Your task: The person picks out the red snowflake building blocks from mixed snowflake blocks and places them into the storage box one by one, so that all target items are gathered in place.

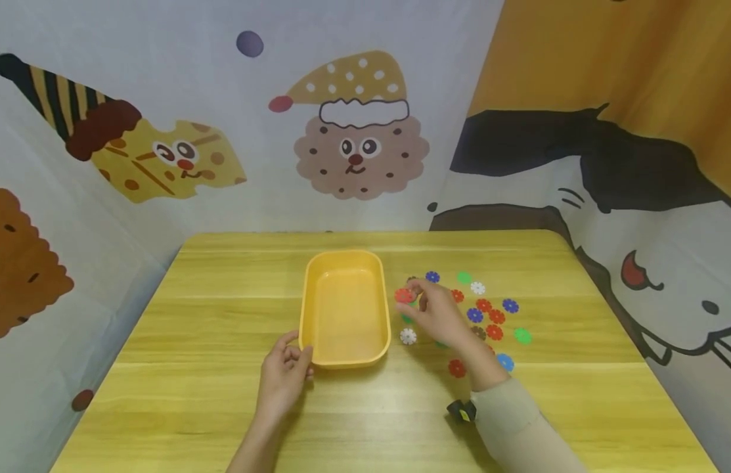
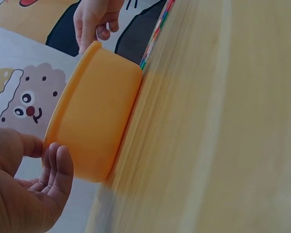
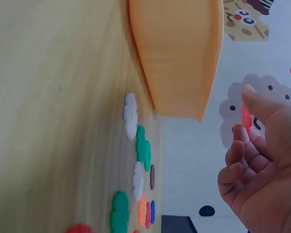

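A yellow plastic tray (image 1: pixel 345 309) stands on the wooden table, nothing inside it. My left hand (image 1: pixel 284 374) holds its near left corner, thumb at the rim (image 2: pixel 56 114) and fingers against the outer wall. Just right of the tray, my right hand (image 1: pixel 439 314) pinches a red flower-shaped plastic disc (image 1: pixel 404 295) between thumb and fingers. In the right wrist view that red disc (image 3: pixel 246 117) is raised above the table, seen edge-on. Several similar discs lie beneath and beside this hand, among them a white disc (image 1: pixel 408 336) and a blue disc (image 1: pixel 475 315).
Loose discs spread over the table's right half, including a green disc (image 1: pixel 523 336) and a light blue disc (image 1: pixel 505 362). A small black object (image 1: pixel 462 412) sits by the right sleeve. Behind the table (image 1: pixel 223 295) hangs a cartoon-printed cloth (image 1: pixel 223 79).
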`<state>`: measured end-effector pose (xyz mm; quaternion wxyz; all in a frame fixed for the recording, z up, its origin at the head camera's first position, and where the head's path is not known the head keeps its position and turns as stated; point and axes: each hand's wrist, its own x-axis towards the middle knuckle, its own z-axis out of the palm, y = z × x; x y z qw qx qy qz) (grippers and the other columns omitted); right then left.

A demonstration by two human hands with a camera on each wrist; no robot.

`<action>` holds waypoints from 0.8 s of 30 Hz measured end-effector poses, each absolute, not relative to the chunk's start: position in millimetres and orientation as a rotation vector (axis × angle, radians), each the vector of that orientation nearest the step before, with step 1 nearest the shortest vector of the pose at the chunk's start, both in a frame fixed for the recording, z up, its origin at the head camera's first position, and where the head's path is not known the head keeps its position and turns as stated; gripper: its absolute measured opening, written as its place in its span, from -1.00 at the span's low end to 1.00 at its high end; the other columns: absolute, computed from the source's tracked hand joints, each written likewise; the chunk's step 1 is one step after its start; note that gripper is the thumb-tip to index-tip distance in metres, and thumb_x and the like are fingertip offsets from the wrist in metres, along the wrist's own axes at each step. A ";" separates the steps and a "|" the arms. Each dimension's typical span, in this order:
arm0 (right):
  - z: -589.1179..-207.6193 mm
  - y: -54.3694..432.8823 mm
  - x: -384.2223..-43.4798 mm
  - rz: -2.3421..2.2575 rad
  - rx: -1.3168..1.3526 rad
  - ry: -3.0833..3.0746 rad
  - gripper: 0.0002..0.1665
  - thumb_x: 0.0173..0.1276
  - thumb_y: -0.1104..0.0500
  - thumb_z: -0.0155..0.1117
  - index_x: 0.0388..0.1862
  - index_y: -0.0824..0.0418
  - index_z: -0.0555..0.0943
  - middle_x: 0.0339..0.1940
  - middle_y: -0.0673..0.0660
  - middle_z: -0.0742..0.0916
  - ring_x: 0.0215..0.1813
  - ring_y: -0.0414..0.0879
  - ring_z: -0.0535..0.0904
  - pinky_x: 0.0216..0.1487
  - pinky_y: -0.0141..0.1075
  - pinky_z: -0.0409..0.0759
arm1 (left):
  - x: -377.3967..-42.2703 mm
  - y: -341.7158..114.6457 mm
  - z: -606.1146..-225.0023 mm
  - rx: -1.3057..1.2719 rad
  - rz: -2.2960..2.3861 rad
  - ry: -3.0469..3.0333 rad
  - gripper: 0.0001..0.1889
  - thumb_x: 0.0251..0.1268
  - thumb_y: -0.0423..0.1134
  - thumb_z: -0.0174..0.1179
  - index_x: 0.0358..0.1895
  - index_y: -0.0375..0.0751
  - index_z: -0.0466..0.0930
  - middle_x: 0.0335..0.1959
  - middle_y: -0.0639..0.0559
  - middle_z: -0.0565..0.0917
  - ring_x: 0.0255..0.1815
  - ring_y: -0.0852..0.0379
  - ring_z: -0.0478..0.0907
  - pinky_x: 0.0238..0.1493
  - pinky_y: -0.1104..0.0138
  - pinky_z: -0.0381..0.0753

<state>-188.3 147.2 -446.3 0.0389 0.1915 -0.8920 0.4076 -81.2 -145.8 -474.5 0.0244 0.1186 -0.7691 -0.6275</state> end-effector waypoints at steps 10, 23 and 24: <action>-443.1 126.8 -200.2 1.327 0.582 -2.732 -0.55 0.29 0.07 0.52 0.04 0.26 0.60 -0.32 0.08 0.64 -0.48 -0.11 0.46 -0.61 -0.41 0.48 | -79.7 -145.0 -473.6 0.374 -1.946 -2.385 -0.52 0.45 -0.42 0.18 0.36 -0.44 0.35 -0.41 -0.14 0.60 -0.50 0.09 0.62 -0.42 0.28 0.80; -439.0 99.6 -212.6 1.344 0.620 -2.715 -0.57 0.30 0.09 0.51 0.05 0.25 0.61 -0.27 0.06 0.66 -0.31 -0.11 0.52 -0.41 -0.34 0.60 | -79.3 -147.3 -474.3 0.358 -1.930 -2.394 -0.50 0.46 -0.38 0.21 0.39 -0.41 0.34 -0.43 -0.12 0.59 -0.53 0.11 0.60 -0.47 0.33 0.77; -438.8 98.0 -212.8 1.346 0.625 -2.714 -0.58 0.31 0.09 0.50 0.05 0.25 0.61 -0.27 0.06 0.65 -0.30 -0.10 0.52 -0.39 -0.33 0.60 | -79.7 -147.5 -474.6 0.365 -1.914 -2.402 -0.50 0.46 -0.37 0.21 0.39 -0.40 0.35 -0.43 -0.11 0.60 -0.53 0.11 0.60 -0.49 0.34 0.76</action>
